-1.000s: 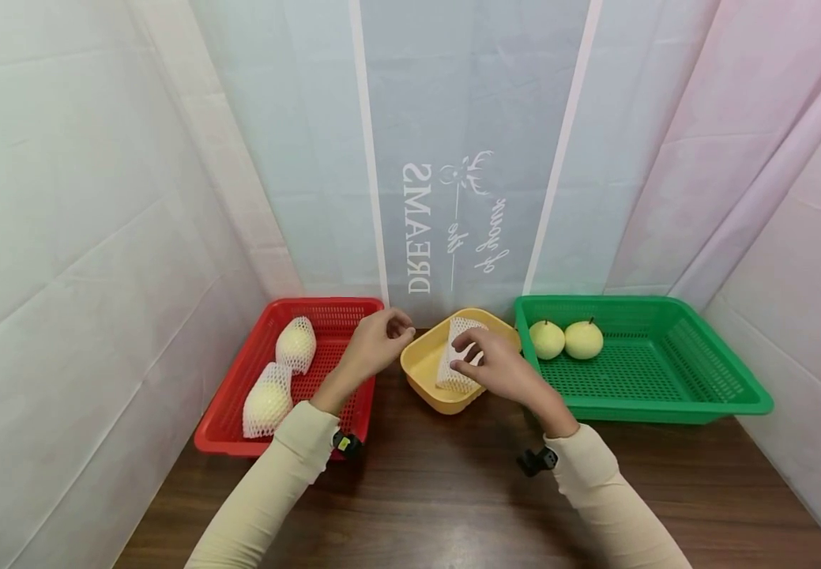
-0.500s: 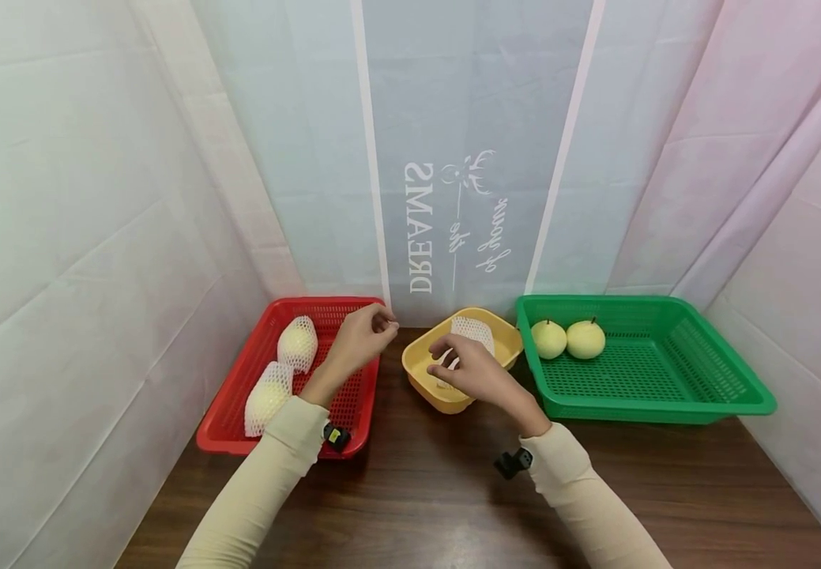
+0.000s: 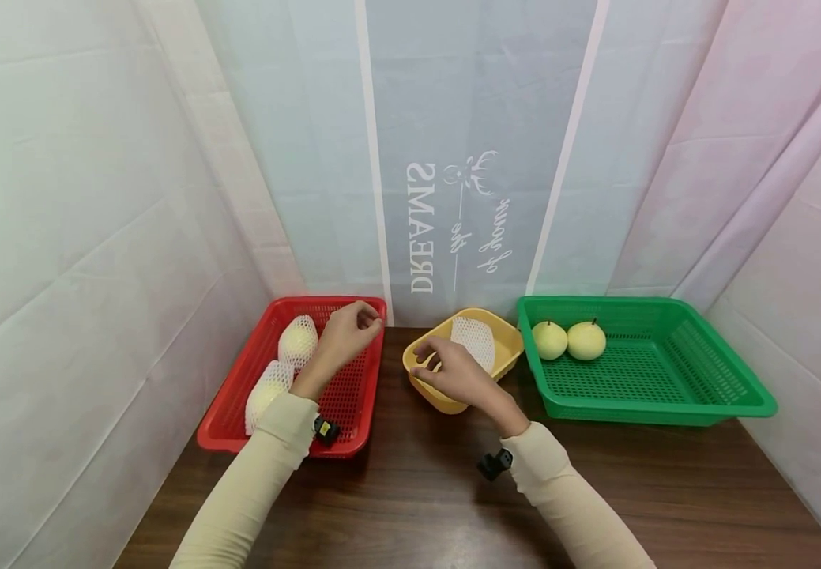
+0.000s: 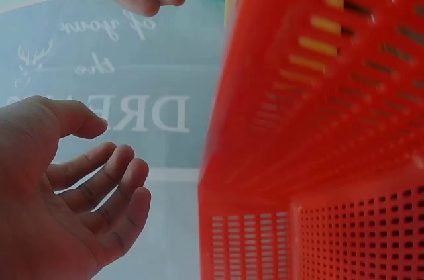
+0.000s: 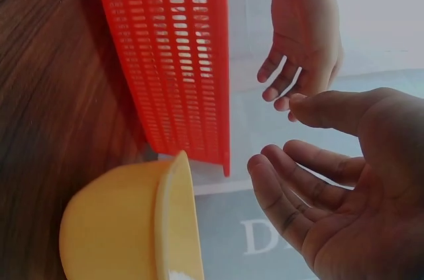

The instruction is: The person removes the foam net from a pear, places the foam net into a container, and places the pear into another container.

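My left hand (image 3: 344, 337) hovers above the right part of the red basket (image 3: 360, 411), its fingers loosely bent around nothing. In that basket lie two pale yellow fruits, a far one (image 3: 298, 341) and a near one (image 3: 268, 393), each in a white foam net sleeve. Over the left side of the yellow basin (image 3: 510, 336) floats my right hand (image 3: 455, 370), also holding nothing, with thumb and fingers apart in the right wrist view. A white foam net (image 3: 475, 340) lies in the basin, partly hidden by that hand.
On the right stands a green basket (image 3: 666, 411) with two bare pears, a left one (image 3: 549, 340) and a right one (image 3: 586, 341), by its left wall. A printed curtain (image 3: 467, 95) hangs behind the brown wooden table (image 3: 410, 506).
Both hands have moved left: the left from the gap beside the basin to over the red basket, the right across the basin, uncovering more of the foam net.
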### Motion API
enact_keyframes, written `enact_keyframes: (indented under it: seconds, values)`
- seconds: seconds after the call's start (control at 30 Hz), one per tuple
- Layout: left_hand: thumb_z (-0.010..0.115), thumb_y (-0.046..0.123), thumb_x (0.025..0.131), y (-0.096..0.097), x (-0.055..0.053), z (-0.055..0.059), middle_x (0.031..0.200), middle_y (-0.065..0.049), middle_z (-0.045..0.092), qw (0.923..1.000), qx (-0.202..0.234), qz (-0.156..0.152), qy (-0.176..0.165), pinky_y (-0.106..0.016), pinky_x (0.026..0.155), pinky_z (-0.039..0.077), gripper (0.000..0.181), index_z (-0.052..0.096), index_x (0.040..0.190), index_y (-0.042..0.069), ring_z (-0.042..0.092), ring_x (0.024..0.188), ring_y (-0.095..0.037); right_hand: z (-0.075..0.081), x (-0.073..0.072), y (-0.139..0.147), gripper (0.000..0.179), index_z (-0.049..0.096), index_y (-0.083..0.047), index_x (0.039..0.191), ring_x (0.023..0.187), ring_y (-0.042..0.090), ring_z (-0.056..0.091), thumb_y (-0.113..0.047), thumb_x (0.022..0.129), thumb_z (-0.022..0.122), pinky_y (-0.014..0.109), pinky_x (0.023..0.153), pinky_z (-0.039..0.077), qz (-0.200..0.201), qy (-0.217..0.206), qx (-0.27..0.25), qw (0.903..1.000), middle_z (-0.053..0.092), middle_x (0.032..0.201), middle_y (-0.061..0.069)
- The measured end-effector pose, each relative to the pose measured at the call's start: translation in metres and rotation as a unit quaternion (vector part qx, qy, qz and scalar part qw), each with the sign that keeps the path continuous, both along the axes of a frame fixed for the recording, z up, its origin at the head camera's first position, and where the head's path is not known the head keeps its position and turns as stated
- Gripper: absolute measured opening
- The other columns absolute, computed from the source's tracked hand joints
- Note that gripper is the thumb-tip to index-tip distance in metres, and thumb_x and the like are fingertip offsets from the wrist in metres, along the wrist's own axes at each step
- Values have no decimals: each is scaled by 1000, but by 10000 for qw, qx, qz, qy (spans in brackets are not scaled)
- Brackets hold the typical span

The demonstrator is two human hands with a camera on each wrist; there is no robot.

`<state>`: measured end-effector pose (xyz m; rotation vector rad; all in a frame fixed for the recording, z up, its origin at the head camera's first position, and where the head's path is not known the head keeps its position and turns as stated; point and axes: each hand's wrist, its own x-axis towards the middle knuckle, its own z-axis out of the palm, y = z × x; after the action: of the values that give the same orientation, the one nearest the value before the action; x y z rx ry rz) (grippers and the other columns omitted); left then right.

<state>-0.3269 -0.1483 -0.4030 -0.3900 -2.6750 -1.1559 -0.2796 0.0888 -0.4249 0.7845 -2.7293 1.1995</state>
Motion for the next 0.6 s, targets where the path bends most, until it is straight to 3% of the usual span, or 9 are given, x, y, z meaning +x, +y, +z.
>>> enact_keyframes:
  seconds: [0.6]
  values:
    - [63,25,105,-28,-9,-7,114,-12,74,9997,-74,210,-88,-47,89,59,25,69,121,7,70,103,-28,-9,-4,-36,27,69,-3,119,96,24,72,-20,98,76,34,85,59,-16,-274,-200,9994,75,110,12]
